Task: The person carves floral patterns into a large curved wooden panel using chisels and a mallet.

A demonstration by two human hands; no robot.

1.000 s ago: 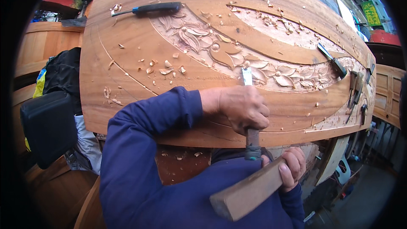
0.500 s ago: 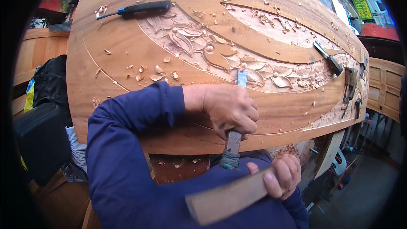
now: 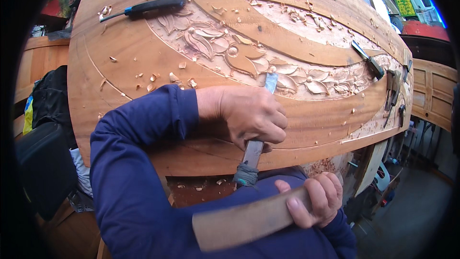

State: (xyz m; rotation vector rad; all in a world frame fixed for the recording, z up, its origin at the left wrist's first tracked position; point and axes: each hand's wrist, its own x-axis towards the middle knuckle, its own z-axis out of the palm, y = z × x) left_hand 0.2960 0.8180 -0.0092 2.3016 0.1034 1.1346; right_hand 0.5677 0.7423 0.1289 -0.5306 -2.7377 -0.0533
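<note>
My left hand is closed round the shaft of a chisel, whose grip end is bound with dark wrapping. Its flat metal blade points away from me and reaches the lower edge of a carved band of leaves and flowers on a wooden panel. Nearer my body, my right hand grips one end of a wooden mallet, a long, slightly blurred block. The mallet's free end lies to the left, below the chisel's wrapped end and apart from it.
A dark-handled tool lies at the panel's far left. Toward the right rest another chisel and several more tools. Wood shavings are scattered over the panel. A black case stands at the left.
The chisel's wrapped end has swung left, so the tool leans more. My right hand's mallet has shifted left, its free end slightly higher. The whole view has moved a little.
</note>
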